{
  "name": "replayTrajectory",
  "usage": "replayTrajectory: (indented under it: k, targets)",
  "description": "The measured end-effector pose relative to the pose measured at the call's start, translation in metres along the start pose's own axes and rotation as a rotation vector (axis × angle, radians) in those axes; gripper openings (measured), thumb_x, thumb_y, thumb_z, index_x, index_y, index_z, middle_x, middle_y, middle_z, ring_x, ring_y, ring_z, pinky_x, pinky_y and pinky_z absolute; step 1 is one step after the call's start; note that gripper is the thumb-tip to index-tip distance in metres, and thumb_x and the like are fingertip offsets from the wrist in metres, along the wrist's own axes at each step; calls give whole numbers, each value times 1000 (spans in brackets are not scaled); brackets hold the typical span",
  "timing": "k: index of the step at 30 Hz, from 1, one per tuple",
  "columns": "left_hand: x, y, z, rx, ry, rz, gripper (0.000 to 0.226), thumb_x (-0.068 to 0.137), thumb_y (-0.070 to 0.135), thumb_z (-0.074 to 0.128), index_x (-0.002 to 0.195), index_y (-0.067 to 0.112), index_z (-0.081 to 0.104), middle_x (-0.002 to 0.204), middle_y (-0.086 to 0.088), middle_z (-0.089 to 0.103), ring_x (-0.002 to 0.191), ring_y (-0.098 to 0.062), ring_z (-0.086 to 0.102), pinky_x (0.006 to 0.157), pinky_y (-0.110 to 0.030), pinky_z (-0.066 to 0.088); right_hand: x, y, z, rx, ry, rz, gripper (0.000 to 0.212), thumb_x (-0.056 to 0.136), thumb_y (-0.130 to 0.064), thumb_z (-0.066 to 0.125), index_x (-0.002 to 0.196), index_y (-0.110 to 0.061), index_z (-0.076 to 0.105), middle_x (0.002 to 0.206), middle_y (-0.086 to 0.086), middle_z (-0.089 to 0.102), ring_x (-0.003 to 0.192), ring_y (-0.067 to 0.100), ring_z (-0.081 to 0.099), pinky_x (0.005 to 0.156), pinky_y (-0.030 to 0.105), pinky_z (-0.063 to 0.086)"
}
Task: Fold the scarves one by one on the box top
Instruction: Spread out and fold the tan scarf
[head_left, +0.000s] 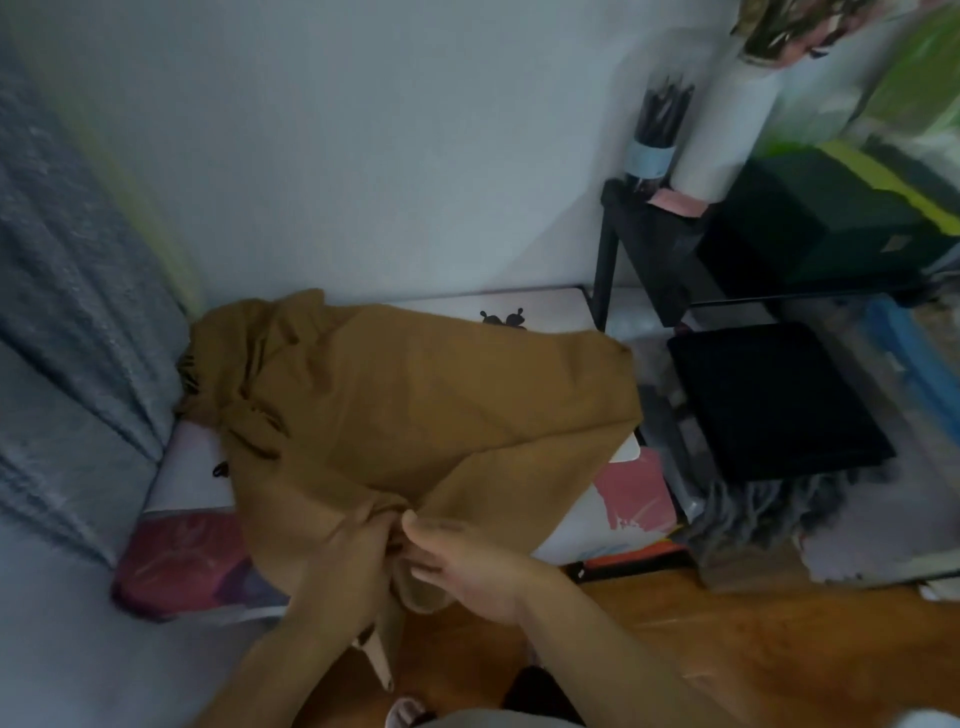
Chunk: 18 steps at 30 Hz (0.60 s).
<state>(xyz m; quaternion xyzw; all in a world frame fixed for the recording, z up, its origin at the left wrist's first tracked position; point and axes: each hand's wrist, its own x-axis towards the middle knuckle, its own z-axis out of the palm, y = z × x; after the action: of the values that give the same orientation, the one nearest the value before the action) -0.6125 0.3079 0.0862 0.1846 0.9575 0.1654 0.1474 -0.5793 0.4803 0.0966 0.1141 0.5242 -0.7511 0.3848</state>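
Note:
A mustard-brown scarf (415, 400) lies spread and rumpled over the white box top (545, 306), its left part bunched near the wall. At the box's near edge my left hand (343, 561) grips a gathered fold of the scarf. Right beside it, my right hand (467, 566) pinches the same edge of cloth between thumb and fingers. A tail of the scarf (379, 660) hangs down below my hands toward the floor.
A grey blanket (67, 322) covers the bed at left. A black shelf unit (675, 249) stands at right with a dark box, a cup of pens (657, 135) and a white roll. A folded black cloth (774, 400) and grey fringed fabric (753, 514) lie right of the box. Wooden floor (753, 649) below.

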Motion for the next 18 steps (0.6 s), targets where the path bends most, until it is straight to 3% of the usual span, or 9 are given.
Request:
replayTrajectory:
  k: [3,5,7,9,10,11,12,14,18]
  targets:
    - [18,16,6,-105,2,-63,49,85,40,43,119,17,70,116,4,64,102,-10,59,84,-11,36,-6,-10,-46,33,-128,-7,50,101,-47,51,145,-23,47,144,-5,54,137,14,48,120,42,30]
    - [28,26,9,-158,60,-91,50,83,42,37,111,22,74,109,9,64,98,-8,59,83,-10,39,-13,-25,-89,58,-154,-34,44,105,-35,49,146,-19,46,136,6,62,131,24,55,115,45,39]
    - [31,29,9,-148,103,-186,22,92,27,50,99,35,70,101,15,60,92,-8,59,76,-16,42,-10,-47,-145,101,104,-95,35,104,-24,52,137,-11,54,119,12,70,113,30,66,100,42,53]
    - [37,33,9,-157,131,-305,20,97,21,55,91,38,64,94,14,59,85,-10,60,68,-22,42,4,-65,-215,1,698,-124,20,100,-13,57,115,-4,65,99,14,72,98,34,69,81,38,57]
    - [38,35,11,-141,141,-344,17,99,23,55,93,35,66,94,13,59,82,-9,58,66,-22,41,11,-72,-251,-150,997,-102,16,97,-11,56,105,-2,66,97,16,70,98,39,67,79,40,55]
    - [38,38,12,-135,137,-382,15,99,24,55,96,31,67,94,12,60,80,-9,57,65,-22,41,15,-80,-283,-318,1188,-41,18,96,-11,54,104,0,65,103,20,68,101,42,64,81,42,54]
    - [37,41,13,-131,150,-414,14,100,23,55,98,29,67,93,11,61,78,-8,57,65,-24,42,20,-84,-310,-453,1274,9,24,96,-15,54,109,2,63,111,23,65,104,43,62,86,45,54]
    - [33,49,16,-171,195,-455,15,99,19,57,95,31,65,87,12,61,72,-7,57,63,-28,48,33,-90,-346,-561,1261,121,37,97,-28,54,118,2,60,117,25,63,104,42,62,87,47,54]
    - [26,59,20,-246,267,-426,21,98,13,57,95,31,66,100,11,59,78,-3,58,66,-23,48,46,-107,-359,-457,1239,89,38,100,-28,55,116,5,64,117,26,65,109,42,63,83,42,50]
